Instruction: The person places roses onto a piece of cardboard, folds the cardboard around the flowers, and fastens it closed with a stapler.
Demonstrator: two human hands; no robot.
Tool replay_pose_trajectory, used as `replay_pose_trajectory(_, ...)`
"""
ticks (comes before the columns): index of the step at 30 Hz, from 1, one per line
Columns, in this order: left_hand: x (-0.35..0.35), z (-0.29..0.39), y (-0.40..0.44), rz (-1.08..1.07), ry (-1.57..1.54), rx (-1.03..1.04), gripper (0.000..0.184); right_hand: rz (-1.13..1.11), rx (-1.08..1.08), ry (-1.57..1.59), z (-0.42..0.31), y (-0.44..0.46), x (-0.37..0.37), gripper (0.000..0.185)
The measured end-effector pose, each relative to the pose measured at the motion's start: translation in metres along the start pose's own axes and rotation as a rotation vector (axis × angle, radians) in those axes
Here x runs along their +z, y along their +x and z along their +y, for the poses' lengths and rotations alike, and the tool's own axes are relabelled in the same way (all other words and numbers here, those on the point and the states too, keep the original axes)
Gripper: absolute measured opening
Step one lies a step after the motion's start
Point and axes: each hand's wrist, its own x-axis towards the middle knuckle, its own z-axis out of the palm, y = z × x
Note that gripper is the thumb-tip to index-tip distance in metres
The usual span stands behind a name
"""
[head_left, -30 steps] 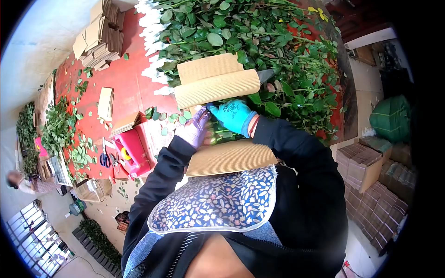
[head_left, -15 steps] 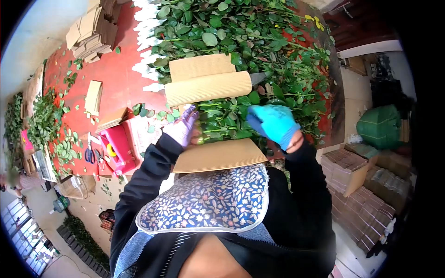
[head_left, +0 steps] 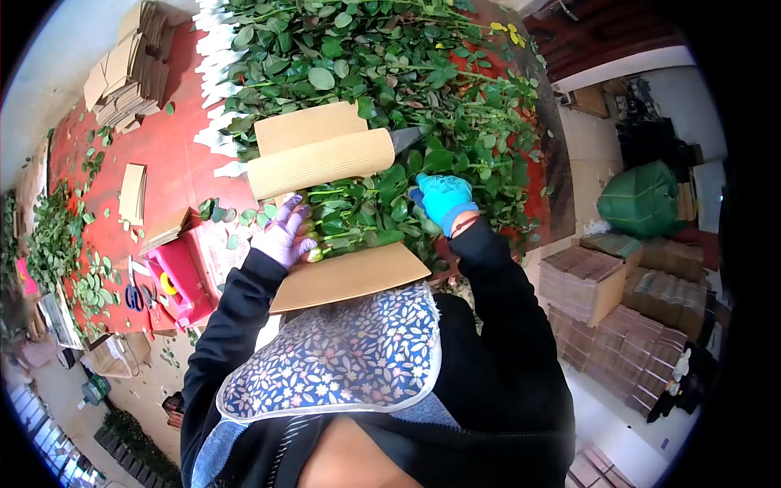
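My left hand (head_left: 283,232), in a thin purple glove, rests at the left end of a layer of leafy rose stems (head_left: 358,215). Its fingers are spread, their tips touching pale greenish flower heads (head_left: 311,250). My right hand (head_left: 445,201), in a blue coated glove, is closed over the leaves at the right side of this layer; whatever it grips is hidden. A corrugated cardboard sheet (head_left: 354,275) stands between the stems and my apron. Beyond the stems lie a curled cardboard piece (head_left: 321,163) and a flat cardboard piece (head_left: 309,126).
More leafy stems (head_left: 390,65) with white-wrapped ends (head_left: 215,77) cover the red table (head_left: 183,122). At left are folded cardboard stacks (head_left: 130,69), a pink holder (head_left: 179,281) and scissors (head_left: 133,294). A green sack (head_left: 639,199) and cardboard bundles (head_left: 582,285) stand at right.
The view has shifted, moving the table scene left. My right hand has come lower and closer to the leaves. My left hand stays by the flower heads with its fingers more spread.
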Motion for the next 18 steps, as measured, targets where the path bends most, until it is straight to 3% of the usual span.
replay_pose_trajectory(8,0.009,-0.008,-0.002,0.050,-0.075,0.068,0.066,0.008,-0.018,-0.225,-0.048,-0.008,-0.094,0.011)
replay_pose_trajectory(14,0.003,-0.003,0.001,0.018,-0.065,0.015,0.064,0.147,-0.193,-0.347,-0.038,-0.015,-0.085,0.008)
replay_pose_trajectory(15,0.001,-0.001,0.000,0.015,-0.062,0.009,0.063,-0.150,0.012,-0.370,-0.054,-0.006,-0.101,0.007)
replay_pose_trajectory(17,-0.002,0.005,-0.006,-0.008,-0.065,-0.002,0.063,0.227,-0.169,-0.395,-0.027,-0.004,-0.073,0.008)
replay_pose_trajectory(18,-0.005,0.007,-0.005,-0.040,-0.060,-0.033,0.065,0.253,-0.197,-0.265,-0.022,0.000,-0.078,0.009)
